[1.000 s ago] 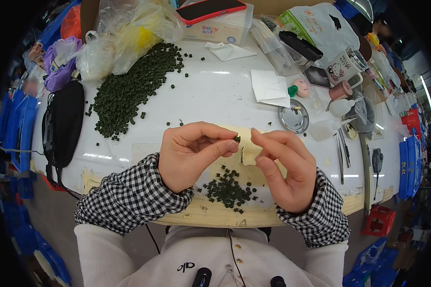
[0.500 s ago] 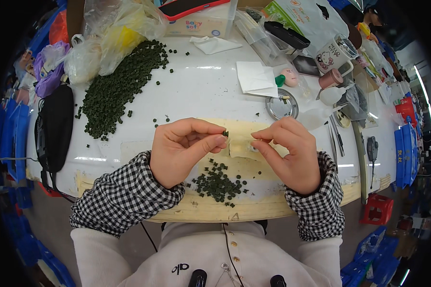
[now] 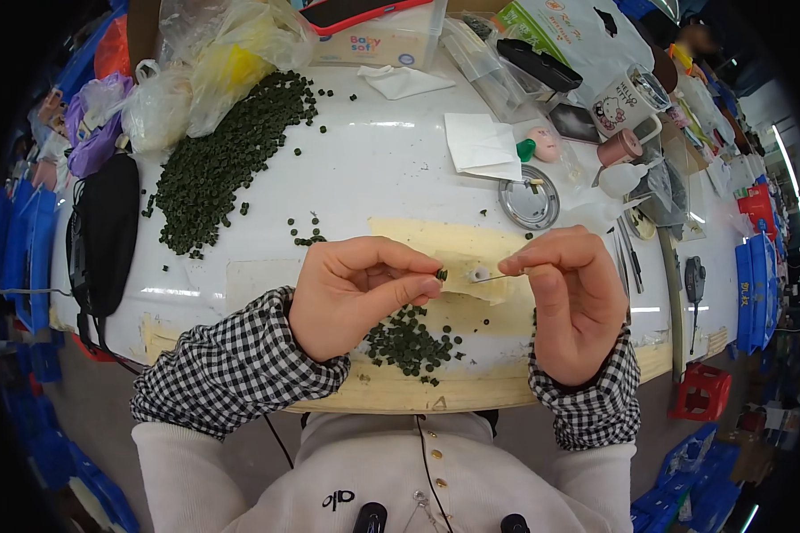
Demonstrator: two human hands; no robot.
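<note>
My left hand [image 3: 360,289] pinches a small dark green, spool-shaped piece [image 3: 442,275] between thumb and forefinger. Facing it, my right hand [image 3: 578,298] is closed on a thin metal needle-like rod [image 3: 496,279], whose tip points left toward the piece, apart from it. Just behind the rod a small white object [image 3: 479,274] rests on a pale yellow sheet [image 3: 400,233]; its kind is unclear. Below my hands lies a small pile of the same green pieces [image 3: 409,342]. A much larger heap of them [image 3: 227,160] spreads over the far left of the table.
Plastic bags [image 3: 156,107] and a black pouch [image 3: 104,235] border the heap on the left. A round metal dish [image 3: 529,210], white napkins [image 3: 480,145], a mug [image 3: 627,102] and tweezers [image 3: 629,253] stand or lie at the right. The wooden table edge [image 3: 436,397] runs close to my body.
Both hands have shifted slightly right and nearer. My right hand has turned and drawn back from the green piece, and the thin rod now shows. A few more loose pieces show beyond my left hand.
</note>
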